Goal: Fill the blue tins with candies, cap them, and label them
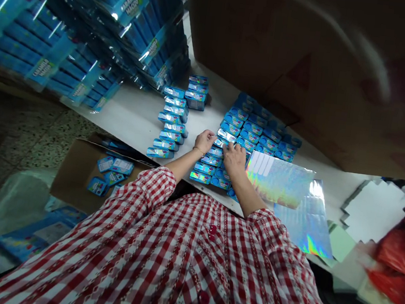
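Many small blue boxes [263,132] lie in rows on a white table [133,115]. My left hand [206,140] rests on the near-left part of that group, fingers curled over a box. My right hand [234,158] lies beside it on the same rows, fingers bent down onto the boxes. Whether either hand grips a box or only presses on it is unclear. A second column of blue boxes [171,126] stands to the left, apart from both hands. My red-and-white checked sleeves fill the foreground.
Holographic foil sheets [283,180] lie right of my hands. A big brown cardboard box [308,61] looms at the back right. Stacked blue packs [74,25] rise at the left. An open carton [87,168] with blue boxes sits below the table edge. White cards [374,210] and a red bag [402,258] are far right.
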Demonstrator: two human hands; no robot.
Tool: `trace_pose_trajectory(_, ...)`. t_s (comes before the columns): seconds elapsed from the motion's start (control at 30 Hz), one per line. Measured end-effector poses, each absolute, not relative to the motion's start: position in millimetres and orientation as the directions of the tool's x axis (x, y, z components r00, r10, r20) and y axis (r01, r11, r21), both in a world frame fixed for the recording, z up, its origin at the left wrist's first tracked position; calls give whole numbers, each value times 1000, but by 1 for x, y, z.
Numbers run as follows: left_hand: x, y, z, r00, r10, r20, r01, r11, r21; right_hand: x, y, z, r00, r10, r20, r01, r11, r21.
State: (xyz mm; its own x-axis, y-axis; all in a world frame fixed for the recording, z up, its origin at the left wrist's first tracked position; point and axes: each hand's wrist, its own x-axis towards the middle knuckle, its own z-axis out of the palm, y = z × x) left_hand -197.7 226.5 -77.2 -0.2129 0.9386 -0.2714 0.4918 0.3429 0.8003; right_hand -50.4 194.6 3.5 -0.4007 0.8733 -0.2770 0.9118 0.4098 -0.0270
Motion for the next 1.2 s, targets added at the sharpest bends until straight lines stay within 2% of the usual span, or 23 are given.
trace_pose_trajectory(0.1, -196, 221, -67, -241, 962, -126, 546, 242, 802, -9, 190, 12, -337, 939, -69, 937, 328, -118)
trace_pose_trajectory(0.17, -184, 216, -55, -203, 979, -2, 589, 124, 799, 37, 185, 16, -171, 975, 142, 959, 198, -204)
trace_pose_trajectory(0.23, -162, 213, -43, -51, 997, 62, 600, -19, 800, 86, 182, 17, 0, 960, 281, 952, 86, -293)
trace_pose_trajectory(0.27, -147, 213, -37, 50, 996, 68, 590, -84, 803, 106, 181, 16, 41, 952, 303, 946, 60, -319)
trace_pose_trajectory(0.33, -116, 214, -29, 240, 970, 25, 554, -158, 817, 134, 182, 10, 23, 962, 273, 944, 69, -322)
trace_pose_trajectory(0.43, -77, 219, -25, 361, 920, -155, 557, -79, 827, 146, 188, -7, -125, 982, 145, 955, 159, -250)
trace_pose_trajectory(0.53, -56, 221, -30, 291, 911, -292, 578, 76, 813, 142, 188, -25, -176, 980, 94, 962, 192, -193)
trace_pose_trajectory(0.73, -58, 215, -42, 142, 945, -296, 448, 205, 870, 145, 173, -37, -277, 954, 115, 927, 297, -231)
trace_pose_trajectory(0.87, -65, 212, -42, 119, 959, -257, 456, 177, 872, 134, 171, 10, -263, 956, 132, 893, 293, -341)
trace_pose_trajectory(1.0, -71, 210, -39, 166, 964, -206, 487, 101, 868, 111, 179, 79, -169, 977, 129, 809, 212, -548)
trace_pose_trajectory(1.1, -80, 208, -34, 118, 980, -160, 387, 103, 916, 85, 196, 96, -47, 999, 8, 712, 39, -701)
trace_pose_trajectory(1.2, -100, 204, -26, -9, 961, -276, 112, 276, 955, 53, 215, 78, 38, 977, -209, 510, -199, -837)
